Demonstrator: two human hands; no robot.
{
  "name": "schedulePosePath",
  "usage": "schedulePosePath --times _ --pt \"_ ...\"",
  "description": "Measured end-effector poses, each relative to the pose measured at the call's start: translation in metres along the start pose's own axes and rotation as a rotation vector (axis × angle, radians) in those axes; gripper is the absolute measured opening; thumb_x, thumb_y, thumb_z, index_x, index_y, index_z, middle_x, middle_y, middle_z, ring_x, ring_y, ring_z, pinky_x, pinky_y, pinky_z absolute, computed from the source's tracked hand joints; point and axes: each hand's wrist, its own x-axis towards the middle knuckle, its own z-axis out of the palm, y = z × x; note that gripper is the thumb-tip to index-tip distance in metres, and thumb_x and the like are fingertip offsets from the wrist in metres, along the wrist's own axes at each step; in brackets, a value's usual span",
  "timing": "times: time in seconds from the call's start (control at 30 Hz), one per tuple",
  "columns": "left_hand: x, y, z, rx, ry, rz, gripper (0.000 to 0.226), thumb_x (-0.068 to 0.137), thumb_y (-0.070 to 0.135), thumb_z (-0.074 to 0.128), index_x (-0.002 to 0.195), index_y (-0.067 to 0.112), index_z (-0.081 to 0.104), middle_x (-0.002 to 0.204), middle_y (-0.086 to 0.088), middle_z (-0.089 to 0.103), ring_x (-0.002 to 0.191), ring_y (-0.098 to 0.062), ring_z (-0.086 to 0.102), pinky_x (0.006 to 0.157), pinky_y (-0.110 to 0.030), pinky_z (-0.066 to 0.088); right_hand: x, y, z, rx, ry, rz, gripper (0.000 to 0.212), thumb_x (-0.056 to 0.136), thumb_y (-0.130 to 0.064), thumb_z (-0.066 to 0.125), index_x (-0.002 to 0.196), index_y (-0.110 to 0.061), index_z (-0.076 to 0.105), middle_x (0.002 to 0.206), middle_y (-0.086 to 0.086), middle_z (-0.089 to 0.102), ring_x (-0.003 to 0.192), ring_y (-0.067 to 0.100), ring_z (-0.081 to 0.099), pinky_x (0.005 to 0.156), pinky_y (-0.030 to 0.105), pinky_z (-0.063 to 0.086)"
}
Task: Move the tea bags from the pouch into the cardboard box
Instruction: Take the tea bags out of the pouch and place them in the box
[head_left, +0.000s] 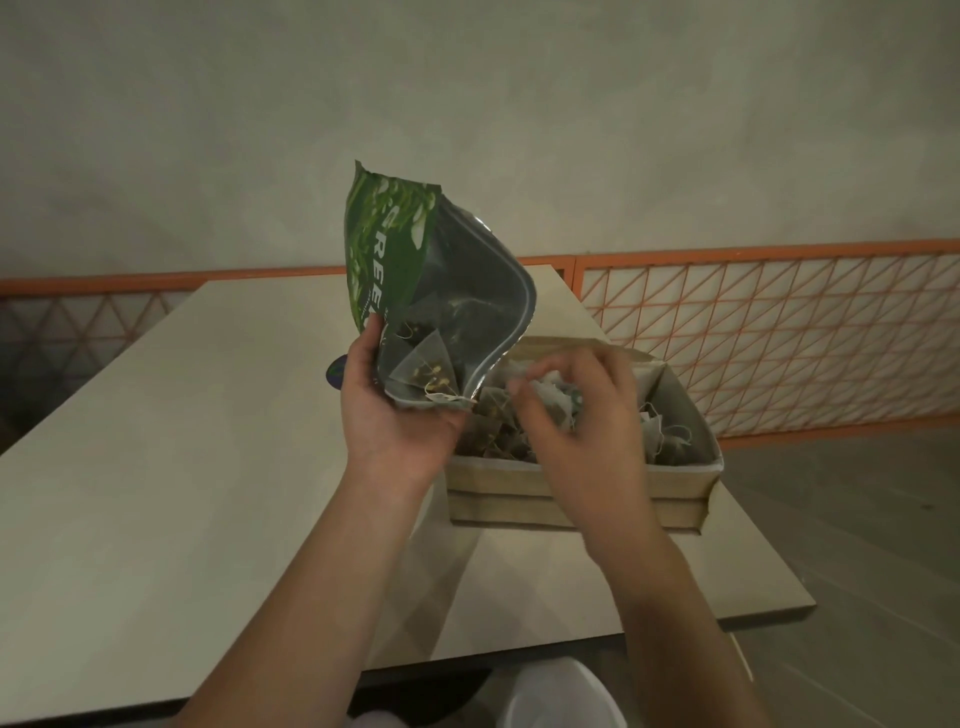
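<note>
Left hand (400, 410): gripping the pouch (441, 291) at its open mouth, tilting it toward the box.
Right hand (566, 410): blurred, fingers curling over tea bags (660, 431) in the cardboard box (571, 493); grasp unclear.
Location: box at 3 o'clock from the pouch.
Handling: bags seeming light, soft, tangle-prone; pinching the mesh body looks safest.

light: dim, flat, greenish cast | shadows: soft, under the arms on the table (156, 467) | blur: right hand (576, 415) motion-smeared | edges: wide-angle bending
</note>
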Motion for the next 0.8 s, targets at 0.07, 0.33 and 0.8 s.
schedulePosePath --times 0.07,0.33,0.8 --pt "0.000 -0.001 -0.002 0.027 -0.004 0.000 0.054 0.095 0.049 0.056 0.140 0.019 0.062 0.141 -0.009 0.063 0.133 -0.030 0.058 0.103 -0.041 0.052 -0.002 -0.009 0.007 0.068 -0.066 -0.061 0.019 0.083 -0.026 0.073 0.100 -0.030 0.066 0.110 -0.009 0.048 0.109 0.009 0.050 0.094 0.023 0.043" --pt "0.001 0.000 -0.004 0.028 -0.047 -0.045 0.060 0.096 0.052 0.053 0.146 0.019 0.056 0.149 -0.010 0.056 0.139 -0.029 0.052 0.098 -0.038 0.054 -0.005 0.008 0.020 -0.202 0.022 -0.281 0.015 0.083 -0.029 0.074 0.097 -0.025 0.077 0.090 -0.005 0.064 0.086 0.018 0.059 0.075 0.039 0.048" --pt "0.008 -0.001 -0.003 0.004 -0.037 0.035 0.051 0.094 0.046 0.057 0.138 0.021 0.064 0.143 -0.012 0.061 0.136 -0.031 0.054 0.107 -0.037 0.048 0.037 -0.002 -0.046 0.369 0.110 0.185 0.011 0.094 -0.018 0.062 0.102 -0.011 0.066 0.087 0.004 0.072 0.067 0.017 0.070 0.061 0.022 0.056"
